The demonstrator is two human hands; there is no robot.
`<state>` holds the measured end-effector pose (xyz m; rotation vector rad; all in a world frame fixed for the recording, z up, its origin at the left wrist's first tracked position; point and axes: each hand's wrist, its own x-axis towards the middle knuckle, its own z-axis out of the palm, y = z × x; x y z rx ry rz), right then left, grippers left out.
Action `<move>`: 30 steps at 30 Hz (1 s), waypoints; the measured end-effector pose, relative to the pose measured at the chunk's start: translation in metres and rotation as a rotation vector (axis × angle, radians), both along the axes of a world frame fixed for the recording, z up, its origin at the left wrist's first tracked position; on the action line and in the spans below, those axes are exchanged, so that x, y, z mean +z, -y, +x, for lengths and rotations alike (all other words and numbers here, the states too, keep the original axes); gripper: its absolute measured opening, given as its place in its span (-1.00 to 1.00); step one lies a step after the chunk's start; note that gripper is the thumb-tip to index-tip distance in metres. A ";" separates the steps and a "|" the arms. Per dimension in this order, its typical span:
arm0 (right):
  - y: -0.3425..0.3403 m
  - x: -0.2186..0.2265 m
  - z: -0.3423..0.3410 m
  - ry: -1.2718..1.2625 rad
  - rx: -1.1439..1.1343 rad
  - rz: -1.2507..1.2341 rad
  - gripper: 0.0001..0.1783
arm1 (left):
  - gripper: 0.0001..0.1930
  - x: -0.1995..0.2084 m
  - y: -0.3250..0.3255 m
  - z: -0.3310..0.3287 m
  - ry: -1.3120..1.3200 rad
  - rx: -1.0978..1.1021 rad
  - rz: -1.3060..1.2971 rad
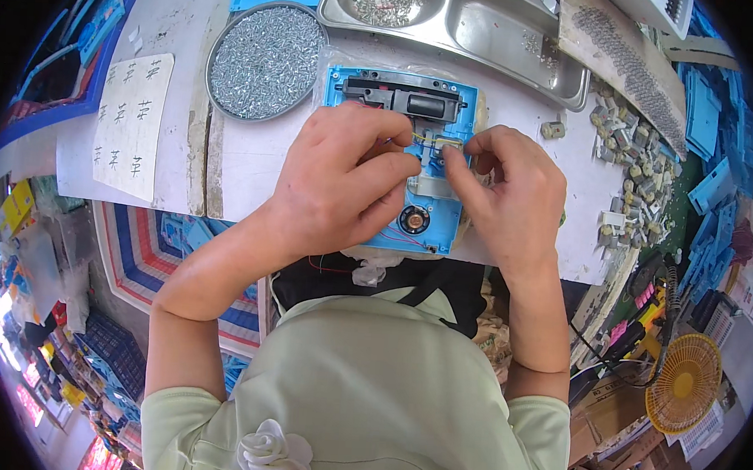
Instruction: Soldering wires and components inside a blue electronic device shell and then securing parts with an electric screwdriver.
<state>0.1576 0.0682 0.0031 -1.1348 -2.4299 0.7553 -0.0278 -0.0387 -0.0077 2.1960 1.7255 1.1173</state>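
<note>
A blue plastic housing [445,230] lies open on the table in front of me. A black moulded part [417,105] fills its far end, and a small round speaker [413,220] with thin red wires sits at its near end. My left hand [337,169] is over the housing's left side, thumb and forefinger closed beside thin wires; what lies between the fingertips is hidden. From the right side my right hand [520,183] reaches in, its thumb and fingertips closed at a small metallic part [446,145] in the middle of the housing.
A round pan of small screws [266,63] stands at the far left, next to a divided steel tray [506,37] holding small metal parts. Several small motors [632,142] are heaped at the right edge. A written sheet [134,124] lies left. A yellow fan [684,383] is at lower right.
</note>
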 end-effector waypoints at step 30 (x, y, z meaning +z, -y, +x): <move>-0.044 0.004 0.009 -0.073 -0.019 -0.943 -0.72 | -0.64 -0.014 -0.010 0.007 -0.045 -0.010 -0.012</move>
